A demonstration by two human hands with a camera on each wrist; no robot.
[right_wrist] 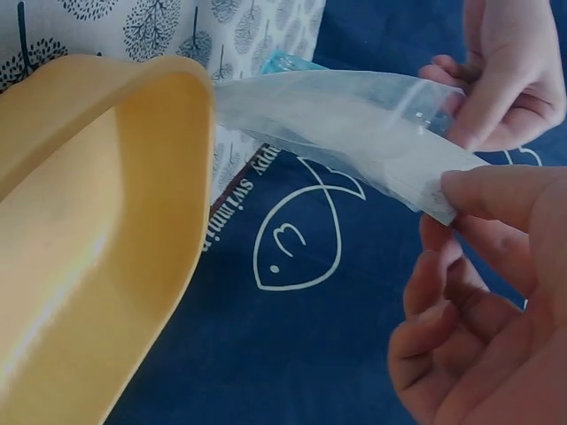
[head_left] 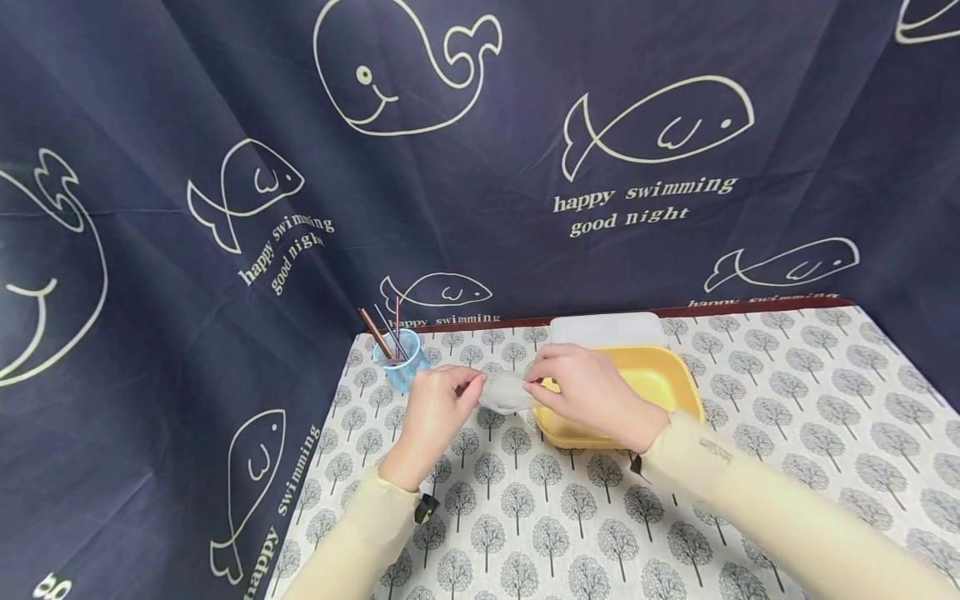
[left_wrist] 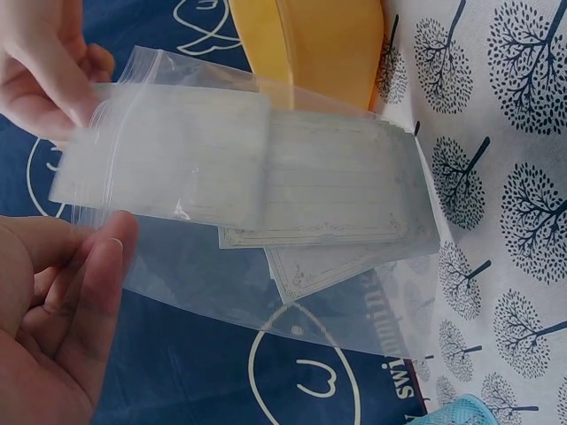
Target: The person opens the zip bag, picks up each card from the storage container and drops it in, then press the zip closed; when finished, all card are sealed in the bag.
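Observation:
A clear zip bag hangs between my two hands above the table. Several pale cards with printed borders show through its plastic. Another pale card lies partly inside the bag mouth, its end sticking out. My left hand pinches the bag's edge at the opening between thumb and finger. With thumb and forefinger my right hand pinches the protruding end of the card, seen closely in the right wrist view. The yellow basin stands under and beside my right hand.
A light blue cup with several thin sticks stands at the back left. Behind the basin lies a white flat object. A tree-patterned cloth covers the table, and a dark blue curtain hangs behind.

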